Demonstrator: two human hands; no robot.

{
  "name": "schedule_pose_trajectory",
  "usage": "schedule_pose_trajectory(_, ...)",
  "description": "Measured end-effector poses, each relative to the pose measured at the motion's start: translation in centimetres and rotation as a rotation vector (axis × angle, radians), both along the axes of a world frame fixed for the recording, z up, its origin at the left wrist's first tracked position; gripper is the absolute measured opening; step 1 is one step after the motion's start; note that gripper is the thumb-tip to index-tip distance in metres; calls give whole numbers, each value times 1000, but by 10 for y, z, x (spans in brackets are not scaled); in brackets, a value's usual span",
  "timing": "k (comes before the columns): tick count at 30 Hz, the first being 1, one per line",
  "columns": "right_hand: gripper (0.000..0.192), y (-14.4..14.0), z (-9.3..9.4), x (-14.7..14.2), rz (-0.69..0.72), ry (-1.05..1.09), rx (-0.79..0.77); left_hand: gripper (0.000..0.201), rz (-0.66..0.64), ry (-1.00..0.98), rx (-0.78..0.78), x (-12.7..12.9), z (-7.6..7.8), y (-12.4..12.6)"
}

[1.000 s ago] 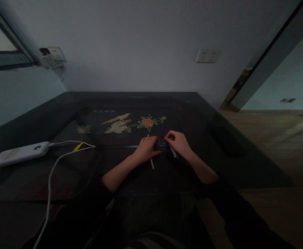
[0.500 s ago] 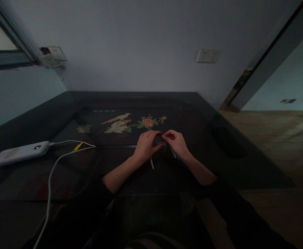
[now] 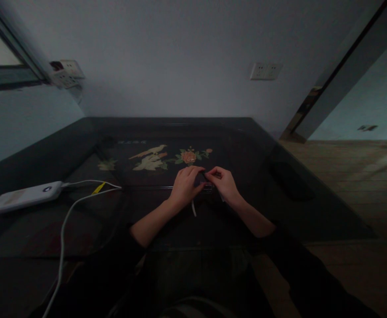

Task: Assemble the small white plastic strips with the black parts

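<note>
Over the front half of the dark table my left hand [image 3: 184,185] is curled, its fingertips and thumb closing in towards the right hand. My right hand [image 3: 224,181] pinches with thumb and forefinger, close against the left fingertips. Between the fingertips shows a small dark thing [image 3: 204,176], too dim and small to name. A thin white strip [image 3: 194,208] hangs below my left hand; whether it belongs to the dark thing, I cannot tell.
On the left of the glass-topped table [image 3: 246,145] lies a white power bank [image 3: 28,197] with a white cable [image 3: 62,238] bearing a yellow tag [image 3: 98,188]. A flat black object [image 3: 291,181] lies on the right. Wall sockets [image 3: 266,71] are behind.
My right hand has shifted slightly left and its wrist has turned a little, so the white end below it shows less. The left hand stays almost in place.
</note>
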State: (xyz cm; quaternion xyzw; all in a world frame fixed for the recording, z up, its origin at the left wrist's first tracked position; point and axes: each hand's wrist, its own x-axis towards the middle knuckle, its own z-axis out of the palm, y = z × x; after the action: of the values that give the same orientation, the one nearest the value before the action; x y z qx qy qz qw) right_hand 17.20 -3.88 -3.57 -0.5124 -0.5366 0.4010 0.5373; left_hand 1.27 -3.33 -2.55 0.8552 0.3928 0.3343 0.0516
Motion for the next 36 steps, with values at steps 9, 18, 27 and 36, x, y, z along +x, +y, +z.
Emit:
schedule_pose_trajectory(9, 19, 0, 2, 1, 18, -60, -2, 37, -36, 111, 155, -5, 0, 1)
schedule_pose_trajectory(18, 15, 0, 0, 4, 120, -196, -18, 15, -53, 197, 240, -12, -1, 11)
schedule_pose_trajectory(27, 18, 0, 12, 14, 200, -40, -153, 12, -101, 131, 217, -15, 1, 14)
schedule_pose_trajectory(36, 42, -8, 22, 18, 538, 342, -288, 14, -81, -344, 41, -12, 6, 13)
